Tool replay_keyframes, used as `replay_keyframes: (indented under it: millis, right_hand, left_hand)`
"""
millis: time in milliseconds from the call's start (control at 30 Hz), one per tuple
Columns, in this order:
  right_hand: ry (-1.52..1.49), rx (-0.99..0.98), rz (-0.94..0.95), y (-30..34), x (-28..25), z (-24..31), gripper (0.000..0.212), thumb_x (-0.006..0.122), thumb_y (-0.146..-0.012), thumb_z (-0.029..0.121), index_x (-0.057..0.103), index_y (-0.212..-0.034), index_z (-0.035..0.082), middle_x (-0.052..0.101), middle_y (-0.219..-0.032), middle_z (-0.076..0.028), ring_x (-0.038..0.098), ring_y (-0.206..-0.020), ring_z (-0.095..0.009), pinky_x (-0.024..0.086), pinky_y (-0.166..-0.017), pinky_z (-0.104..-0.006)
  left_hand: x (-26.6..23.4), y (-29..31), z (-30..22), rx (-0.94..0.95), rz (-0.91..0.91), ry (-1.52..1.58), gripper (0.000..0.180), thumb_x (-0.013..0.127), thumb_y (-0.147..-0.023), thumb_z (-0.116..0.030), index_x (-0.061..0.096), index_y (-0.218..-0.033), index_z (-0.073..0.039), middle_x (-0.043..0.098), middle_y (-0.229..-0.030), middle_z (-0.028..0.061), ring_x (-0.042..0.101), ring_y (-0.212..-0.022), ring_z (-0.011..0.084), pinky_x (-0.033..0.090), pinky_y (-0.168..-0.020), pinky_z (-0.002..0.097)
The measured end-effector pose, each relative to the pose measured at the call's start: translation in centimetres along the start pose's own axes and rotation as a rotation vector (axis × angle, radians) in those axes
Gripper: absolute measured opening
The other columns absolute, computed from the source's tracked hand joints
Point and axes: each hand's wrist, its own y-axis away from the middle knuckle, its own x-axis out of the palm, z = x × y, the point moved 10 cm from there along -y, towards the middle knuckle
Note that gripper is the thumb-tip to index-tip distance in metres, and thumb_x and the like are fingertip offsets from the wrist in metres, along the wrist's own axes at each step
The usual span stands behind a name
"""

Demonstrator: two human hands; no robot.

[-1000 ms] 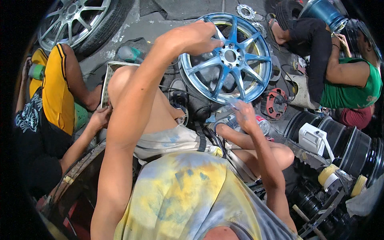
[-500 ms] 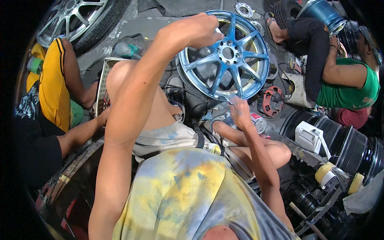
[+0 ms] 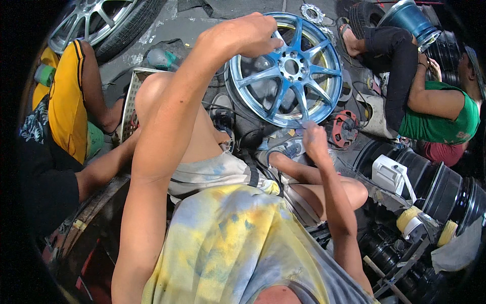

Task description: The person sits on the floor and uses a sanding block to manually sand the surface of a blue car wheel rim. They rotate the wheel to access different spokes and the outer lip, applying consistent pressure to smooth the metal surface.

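A metallic blue multi-spoke car wheel rim [image 3: 292, 67] stands tilted in front of my knees. At its upper left, my left hand [image 3: 255, 36] is closed over the outer edge, fingers curled in toward a spoke. My right hand [image 3: 315, 141], blurred by motion, is closed just at the lower edge of the wheel rim. A small pale scrap shows at its fingertips, too smeared to name. Behind my right wrist a can is mostly hidden.
A red and black round piece [image 3: 345, 128] lies right of the wheel rim. Black wheel rims [image 3: 425, 177] and a white box-like container [image 3: 391, 174] stand at right. A green-topped person [image 3: 438, 104] sits far right; yellow shorts [image 3: 67, 101] show at left. A teal power tool [image 3: 161, 59] lies upper left.
My right hand has moved slightly right along the lower edge of the wheel rim. My left hand keeps its place on the rim.
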Motion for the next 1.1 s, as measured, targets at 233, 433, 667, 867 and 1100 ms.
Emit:
replay_keyframes:
  millis: [233, 433, 667, 867, 1100]
  right_hand:
    - [0.079, -0.027, -0.146, 0.8, 2.1, 3.2, 0.025, 0.058, -0.093, 0.006, 0.067, -0.115, 0.000, 0.066, -0.104, -0.027, 0.063, -0.089, -0.049, 0.048, -0.077, -0.0564]
    - [-0.086, -0.035, -0.140, 1.8, 0.3, 2.2, 0.023, 0.056, -0.094, 0.004, 0.067, -0.112, -0.003, 0.066, -0.103, -0.028, 0.065, -0.088, -0.050, 0.050, -0.073, -0.0564]
    - [-0.047, -0.037, -0.172, 0.1, 1.2, 1.0, 0.010, 0.059, -0.098, 0.008, 0.064, -0.097, 0.000, 0.062, -0.084, -0.024, 0.062, -0.079, -0.050, 0.047, -0.066, -0.0558]
    - [0.245, -0.124, 0.098, 0.1, -2.4, 1.8, 0.020, 0.059, -0.088, 0.002, 0.070, -0.105, 0.001, 0.069, -0.096, -0.022, 0.067, -0.086, -0.045, 0.051, -0.074, -0.0530]
    - [-0.157, -0.312, 0.051, -1.4, 1.9, 6.4, 0.020, 0.063, -0.089, 0.004, 0.070, -0.107, -0.002, 0.067, -0.103, -0.023, 0.065, -0.089, -0.045, 0.053, -0.078, -0.0505]
  left_hand:
    - [0.3, -0.5, -0.2, 0.022, -0.012, -0.019, 0.040, 0.063, -0.100, -0.039, 0.076, -0.114, -0.004, 0.074, -0.094, 0.0233, 0.072, -0.091, 0.0420, 0.056, -0.085, 0.0504]
    - [-0.6, -0.3, -0.4, 0.078, -0.068, -0.028, 0.041, 0.063, -0.100, -0.039, 0.076, -0.112, -0.002, 0.073, -0.089, 0.0244, 0.072, -0.086, 0.0418, 0.055, -0.080, 0.0512]
    - [0.0, -0.6, -1.3, 0.115, -0.072, -0.026, 0.039, 0.063, -0.100, -0.036, 0.076, -0.111, -0.001, 0.073, -0.088, 0.0263, 0.071, -0.082, 0.0436, 0.055, -0.078, 0.0513]
    - [-0.5, -0.2, 0.3, -0.078, -0.059, -0.037, 0.039, 0.063, -0.101, -0.037, 0.075, -0.118, -0.004, 0.075, -0.107, 0.0234, 0.073, -0.101, 0.0405, 0.058, -0.089, 0.0503]
    - [-0.4, -0.7, -1.3, 0.005, -0.037, -0.046, 0.037, 0.063, -0.100, -0.034, 0.075, -0.119, -0.004, 0.076, -0.106, 0.0216, 0.074, -0.098, 0.0386, 0.059, -0.088, 0.0486]
